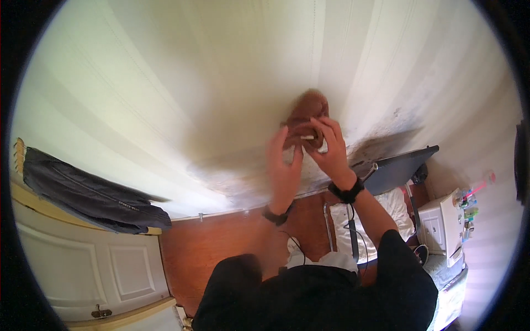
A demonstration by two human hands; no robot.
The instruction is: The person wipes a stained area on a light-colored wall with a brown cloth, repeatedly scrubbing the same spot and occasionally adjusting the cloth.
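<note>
A reddish-brown thing [310, 103], soft-looking and rounded at the top, is up in front of the pale wall. Its kind I cannot make out. A small opening with a light-coloured strip shows at its lower part. My right hand [333, 153] grips its right edge, with thumb and fingers bent around that opening. At the lower left edge my left hand [285, 172] has its thumb and fingers curled against the thing, somewhat blurred by motion. A dark band circles each wrist, and a thin black cable hangs near the right one.
Dark stains mark the lower wall [237, 60]. Dark clothing [99, 193] hangs at the left above a white door [72, 259]. On the right are a folding chair with a black back [400, 170] and a white cabinet [436, 229] bearing small items. The floor [204, 248] is reddish wood.
</note>
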